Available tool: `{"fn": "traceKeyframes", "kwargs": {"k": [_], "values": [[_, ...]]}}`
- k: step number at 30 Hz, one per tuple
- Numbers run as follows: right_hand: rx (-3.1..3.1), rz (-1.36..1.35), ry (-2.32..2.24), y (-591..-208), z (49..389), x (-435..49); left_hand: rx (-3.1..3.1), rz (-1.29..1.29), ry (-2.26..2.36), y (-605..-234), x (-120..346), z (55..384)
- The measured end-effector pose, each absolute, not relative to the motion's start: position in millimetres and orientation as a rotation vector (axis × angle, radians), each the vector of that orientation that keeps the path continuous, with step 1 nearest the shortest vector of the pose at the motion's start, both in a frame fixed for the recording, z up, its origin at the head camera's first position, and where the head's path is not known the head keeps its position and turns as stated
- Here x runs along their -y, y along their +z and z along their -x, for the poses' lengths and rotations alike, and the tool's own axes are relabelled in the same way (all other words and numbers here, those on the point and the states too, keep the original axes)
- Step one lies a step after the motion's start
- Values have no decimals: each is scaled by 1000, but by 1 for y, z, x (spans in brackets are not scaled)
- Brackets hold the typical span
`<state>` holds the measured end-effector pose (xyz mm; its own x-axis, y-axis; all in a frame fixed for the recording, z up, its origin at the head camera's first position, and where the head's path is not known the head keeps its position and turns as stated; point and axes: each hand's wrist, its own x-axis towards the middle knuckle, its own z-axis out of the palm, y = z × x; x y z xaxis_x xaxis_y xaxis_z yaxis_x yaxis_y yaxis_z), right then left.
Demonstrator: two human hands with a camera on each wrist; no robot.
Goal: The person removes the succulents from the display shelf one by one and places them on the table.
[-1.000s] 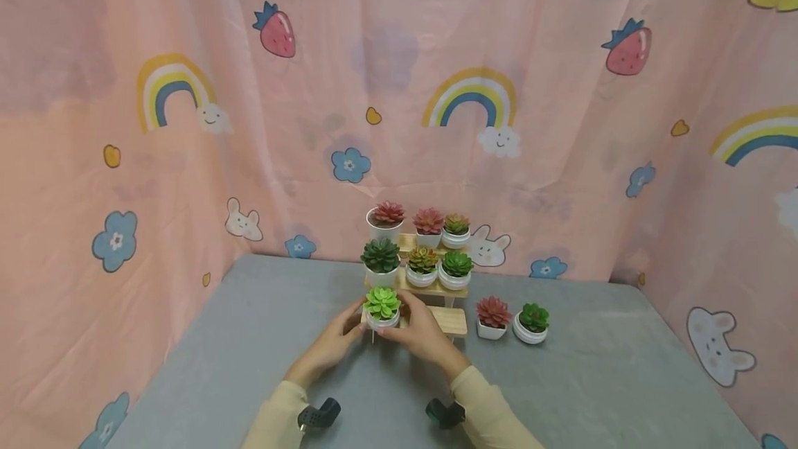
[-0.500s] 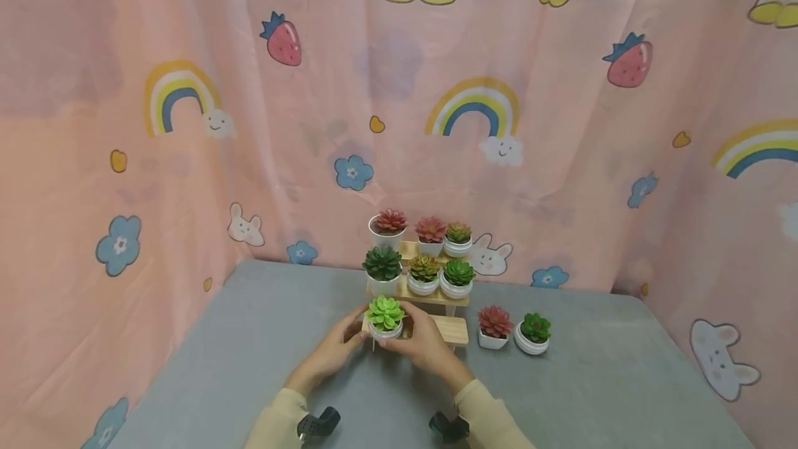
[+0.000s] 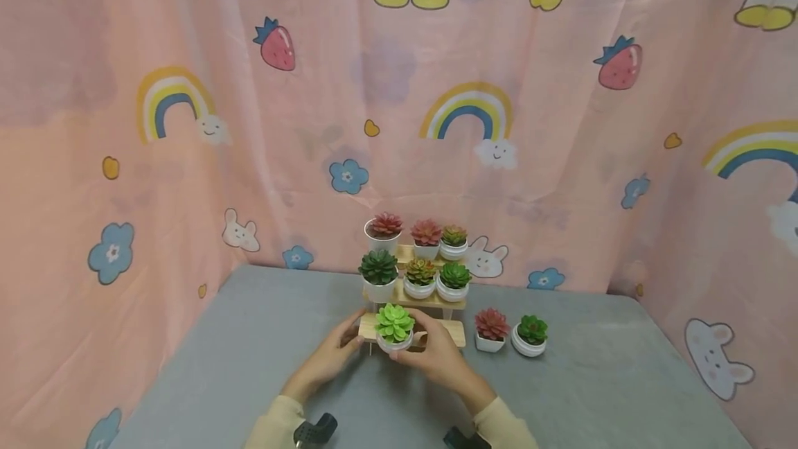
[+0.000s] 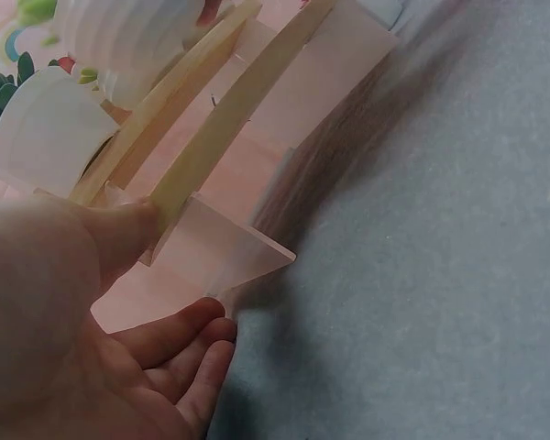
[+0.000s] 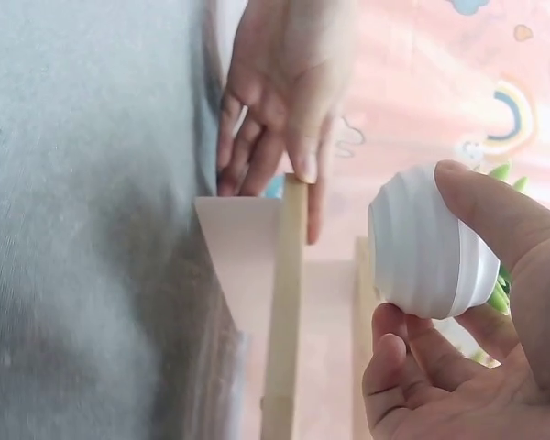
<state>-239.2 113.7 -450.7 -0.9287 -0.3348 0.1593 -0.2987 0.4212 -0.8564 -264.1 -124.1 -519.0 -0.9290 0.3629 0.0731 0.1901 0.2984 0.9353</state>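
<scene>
My right hand [image 3: 439,352] grips a white ribbed pot [image 5: 422,247] between thumb and fingers, with a bright green artificial succulent [image 3: 394,323] in it. The right wrist view shows a gap between the pot and the lowest wooden shelf [image 5: 289,302]. At that shelf's left end, my left hand [image 3: 330,353] has its thumb at the front corner and its index finger behind, holding the board. Its other fingers lie below, beside a translucent support [image 4: 225,238] of the tiered plant stand [image 3: 458,332].
Several potted succulents fill the upper tiers, among them a dark green one [image 3: 378,267] and a red one [image 3: 427,233]. On the grey table [image 3: 592,380], right of the stand, sit a red succulent [image 3: 491,328] and a green succulent [image 3: 532,332]. A pink patterned curtain [image 3: 548,179] hangs behind.
My right hand has carried the bright green succulent to the right, away from the shelf's left end. My left hand has stayed at that end. The head view has shifted slightly.
</scene>
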Motion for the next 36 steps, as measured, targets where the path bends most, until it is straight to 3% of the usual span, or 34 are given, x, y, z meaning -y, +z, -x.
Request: {"fn": "traceKeyframes", "kwargs": {"k": [16,36], "values": [[-2750,461,-1623,-427,214,-156,-2426,-434,1664,-522,125,261],[-2831,316,-1683,-417,212,-195,-2428,-441,1663,-517,123,265]]}}
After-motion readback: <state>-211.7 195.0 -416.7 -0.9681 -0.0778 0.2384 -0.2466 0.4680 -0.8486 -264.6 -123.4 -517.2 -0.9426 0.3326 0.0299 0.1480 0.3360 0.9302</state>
